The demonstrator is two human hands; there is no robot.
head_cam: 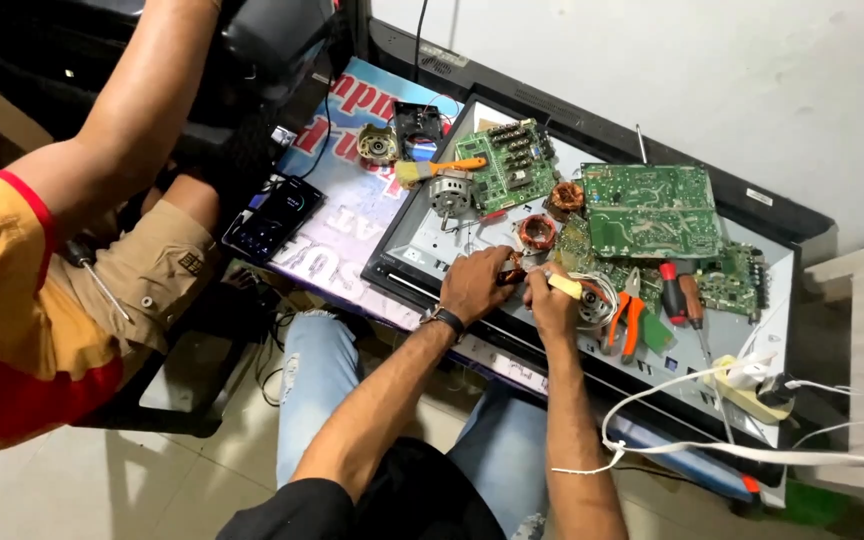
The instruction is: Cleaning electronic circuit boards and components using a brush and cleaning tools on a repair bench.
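We hold a small copper part (512,272) pinched in left hand (474,285), just below the copper coil (537,232). Right hand (550,300) closed on yellow-handled tool (564,286), tip at part. Keep wrists braced on desk (422,250); work slow, pliers (624,320) to right of coil.

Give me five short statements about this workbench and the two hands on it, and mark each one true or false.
1. The right hand holds a pale-handled tool. True.
2. The left hand wears no wristband. False: a dark band sits on the wrist.
3. Orange-handled pliers lie right of the hands. True.
4. The phone lies on a green circuit board. False: it lies apart, at the bench's left end.
5. A brush has an orange handle. True.
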